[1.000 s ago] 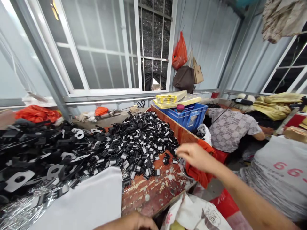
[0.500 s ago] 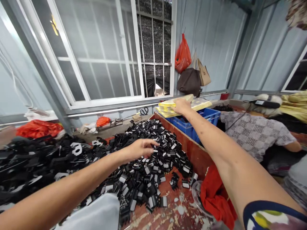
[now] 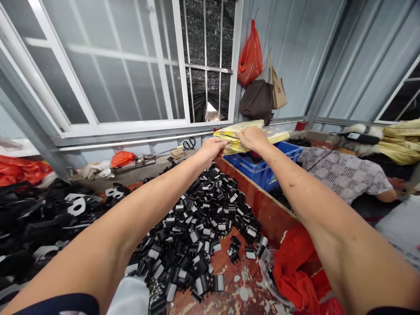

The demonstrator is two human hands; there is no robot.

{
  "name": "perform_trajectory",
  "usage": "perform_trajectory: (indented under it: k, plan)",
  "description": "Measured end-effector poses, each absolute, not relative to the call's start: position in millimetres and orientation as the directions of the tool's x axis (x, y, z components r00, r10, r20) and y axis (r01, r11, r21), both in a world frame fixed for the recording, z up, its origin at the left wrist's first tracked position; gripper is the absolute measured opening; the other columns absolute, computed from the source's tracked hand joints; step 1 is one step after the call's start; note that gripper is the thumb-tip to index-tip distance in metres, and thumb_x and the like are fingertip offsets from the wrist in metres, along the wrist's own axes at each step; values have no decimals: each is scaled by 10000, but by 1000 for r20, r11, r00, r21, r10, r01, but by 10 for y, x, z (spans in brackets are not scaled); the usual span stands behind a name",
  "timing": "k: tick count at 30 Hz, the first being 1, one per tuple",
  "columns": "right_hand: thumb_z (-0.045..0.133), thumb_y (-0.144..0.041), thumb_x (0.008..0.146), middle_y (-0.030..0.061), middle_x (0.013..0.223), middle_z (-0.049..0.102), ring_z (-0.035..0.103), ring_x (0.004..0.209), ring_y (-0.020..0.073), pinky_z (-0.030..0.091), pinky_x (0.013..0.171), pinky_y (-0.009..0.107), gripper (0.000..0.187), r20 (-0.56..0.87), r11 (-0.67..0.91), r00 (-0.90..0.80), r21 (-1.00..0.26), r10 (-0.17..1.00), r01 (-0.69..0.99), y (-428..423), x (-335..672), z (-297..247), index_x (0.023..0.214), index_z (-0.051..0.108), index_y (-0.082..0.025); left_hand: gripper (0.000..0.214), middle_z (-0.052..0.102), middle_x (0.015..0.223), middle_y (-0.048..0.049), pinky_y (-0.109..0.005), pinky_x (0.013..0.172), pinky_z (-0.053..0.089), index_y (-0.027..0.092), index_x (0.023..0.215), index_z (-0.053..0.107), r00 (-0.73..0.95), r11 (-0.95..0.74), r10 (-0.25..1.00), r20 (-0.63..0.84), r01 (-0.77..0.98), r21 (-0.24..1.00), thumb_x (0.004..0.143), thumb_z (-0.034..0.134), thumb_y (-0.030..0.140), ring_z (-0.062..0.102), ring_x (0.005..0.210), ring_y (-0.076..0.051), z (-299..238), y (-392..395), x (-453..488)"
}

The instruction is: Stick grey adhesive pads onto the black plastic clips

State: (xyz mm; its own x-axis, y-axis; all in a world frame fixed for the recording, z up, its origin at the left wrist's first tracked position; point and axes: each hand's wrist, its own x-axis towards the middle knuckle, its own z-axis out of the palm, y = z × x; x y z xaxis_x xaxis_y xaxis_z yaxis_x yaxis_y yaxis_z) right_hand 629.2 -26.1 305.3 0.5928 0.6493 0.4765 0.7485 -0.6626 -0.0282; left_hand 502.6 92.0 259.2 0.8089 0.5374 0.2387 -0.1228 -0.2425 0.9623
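Note:
A stack of thin yellow plastic bags (image 3: 236, 131) lies over the blue crate (image 3: 251, 169) at the centre. My right hand (image 3: 253, 138) grips the stack from above, its fingers curled over the near edge. At the left corner, my left hand (image 3: 212, 148) pinches the stack's edge between thumb and fingers. Below both hands spreads a heap of small black clips with grey-white faces (image 3: 206, 218), on a worn red tabletop (image 3: 241, 280).
A red wooden board (image 3: 262, 205) stands between the heap and the crate. A clear round tub (image 3: 267, 273) and red cloth (image 3: 297, 271) are at the lower right. Black parts (image 3: 33, 218) pile up at left. Scissors (image 3: 189, 143) lie by the wall. Another person's patterned sleeve (image 3: 344, 170) shows at right.
My left hand has moved up and right from above the clip heap to the stack's left corner and closed on it. My right hand stays on the stack. The view has shifted slightly right.

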Motion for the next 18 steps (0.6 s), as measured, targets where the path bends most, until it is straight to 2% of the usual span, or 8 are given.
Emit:
perform_trajectory:
  k: [4,7,9,12,14,18]
  plan:
    - [376,-366,1085,216,1314,744,653,1293,375,508,1002,410,515,502,-655,582,-40,640,754,-241,6259,3045,1191,812,-114,248,629,604,-4,-215,492,403,116,1118,777,777,-403,558,292,-54,914,997,588,221,520,451,-98,2647,900,5231]
    - [380,-371,1091,214,1296,751,650,1288,360,506,1006,396,513,525,-663,584,-49,619,747,-249,6233,3030,1187,811,-110,280,714,721,-41,-245,610,487,165,1195,783,729,-599,541,420,-17,800,988,600,208,640,609,-144,2662,950,5303]
    - [388,-381,1089,217,1296,750,662,1268,343,503,1003,380,512,520,-667,590,-51,618,744,-254,6231,3036,1200,807,-108,261,777,876,-70,-283,754,524,218,1148,817,709,-752,474,521,19,659,951,646,193,715,852,-203,2681,992,5318]
    - [400,-392,1083,214,1302,751,680,1231,326,498,999,364,507,506,-661,585,-38,634,749,-261,6254,3066,1203,807,-116,221,802,1038,-94,-361,926,500,259,1048,853,731,-931,310,608,102,351,906,697,197,694,1122,-292,2731,1038,5327]
    - [406,-394,1082,216,1300,751,684,1219,325,493,999,358,505,502,-650,572,-24,649,759,-264,6281,3083,1199,807,-110,207,801,999,-119,-399,939,488,236,1019,862,761,-972,232,606,151,182,913,686,209,701,1108,-326,2779,1052,5337]
    - [401,-347,1085,215,1266,765,685,1206,315,480,1003,330,497,489,-611,528,12,694,792,-260,6333,3087,1168,810,-76,220,798,959,-138,-395,884,491,212,1018,864,804,-981,152,574,193,-11,944,666,271,719,1019,-325,2889,1056,5351]
